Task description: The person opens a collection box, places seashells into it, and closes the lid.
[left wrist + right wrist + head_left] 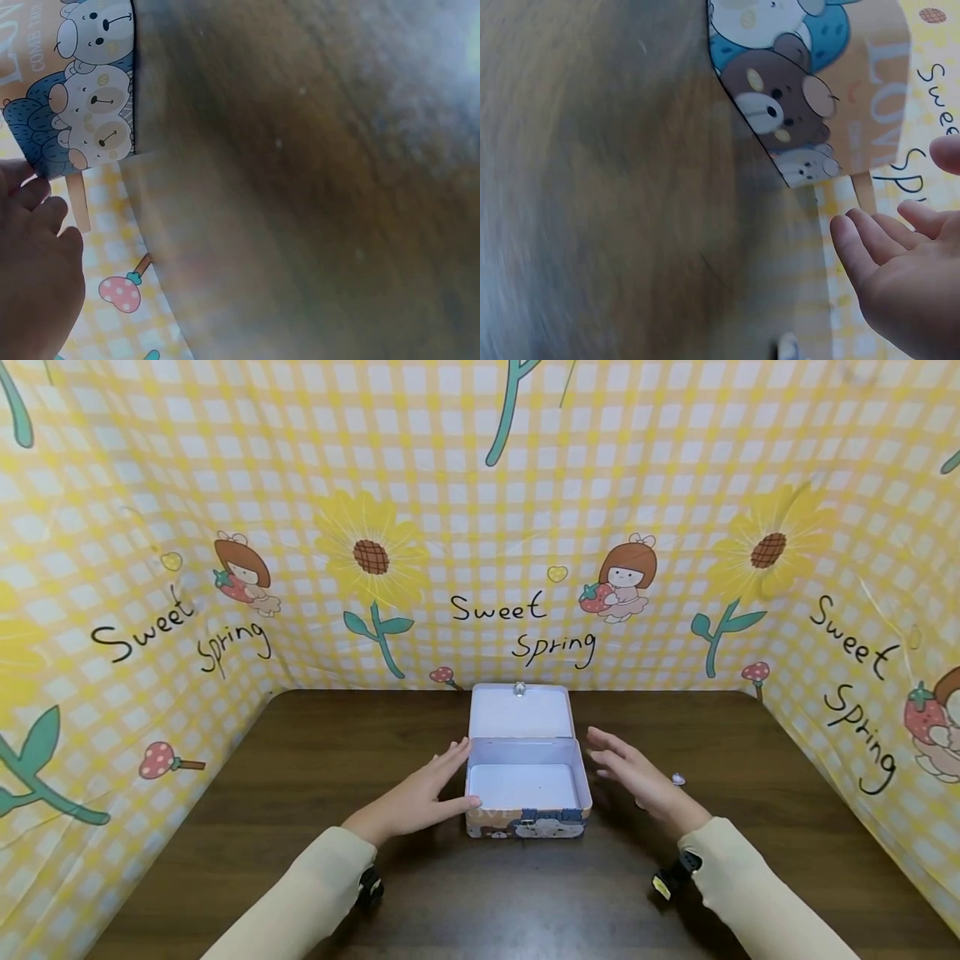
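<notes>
The printed tin box (551,827) stands on the table (337,735), its lid (520,714) tipped back at the far side. Left of the box, the left hand (422,797) seems to touch it with straight fingers; just right of it, the right hand's (637,777) fingers are relaxed, and beyond lies a small shiny object (678,778).

**Bare left hand (417,797) and bare right hand (639,774) held apart, fingers loose**

The cream-sleeved left arm (303,889) and cream-sleeved right arm (757,885) slant forward and inward. The left hand's fingers extend nearly straight, thumb spread wide. The right hand's fingers bend slightly, palm turned inward.
</notes>
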A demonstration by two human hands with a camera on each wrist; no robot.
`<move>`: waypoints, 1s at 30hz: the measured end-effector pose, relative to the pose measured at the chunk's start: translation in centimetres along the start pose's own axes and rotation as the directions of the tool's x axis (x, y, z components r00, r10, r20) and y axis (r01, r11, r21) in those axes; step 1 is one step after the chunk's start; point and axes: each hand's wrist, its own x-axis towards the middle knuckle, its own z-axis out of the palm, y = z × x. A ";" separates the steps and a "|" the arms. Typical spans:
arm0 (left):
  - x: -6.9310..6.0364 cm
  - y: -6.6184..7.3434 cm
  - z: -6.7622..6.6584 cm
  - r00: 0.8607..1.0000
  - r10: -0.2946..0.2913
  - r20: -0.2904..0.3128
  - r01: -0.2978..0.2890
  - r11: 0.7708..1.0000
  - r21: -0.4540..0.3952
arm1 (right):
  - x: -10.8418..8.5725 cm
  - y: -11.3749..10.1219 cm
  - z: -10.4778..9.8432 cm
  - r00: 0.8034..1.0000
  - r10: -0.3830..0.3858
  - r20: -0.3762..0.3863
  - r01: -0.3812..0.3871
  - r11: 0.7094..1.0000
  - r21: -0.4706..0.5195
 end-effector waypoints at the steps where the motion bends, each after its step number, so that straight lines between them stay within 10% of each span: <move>1: 0.0 0.0 0.0 1.000 -0.007 0.006 0.007 1.000 -0.005 | -0.2 -0.1 -0.2 1.000 -0.002 -0.003 0.002 1.000 -0.015; 15: 0.1 0.0 0.0 0.999 -0.034 0.021 0.035 0.999 -0.034 | -2.6 -0.5 -4.6 0.997 -0.063 -0.054 0.055 0.989 -0.141; 30: 0.2 0.1 0.0 0.999 -0.024 0.022 0.024 0.999 -0.024 | -4.0 2.6 -8.9 0.984 0.010 -0.178 -0.063 0.953 -0.295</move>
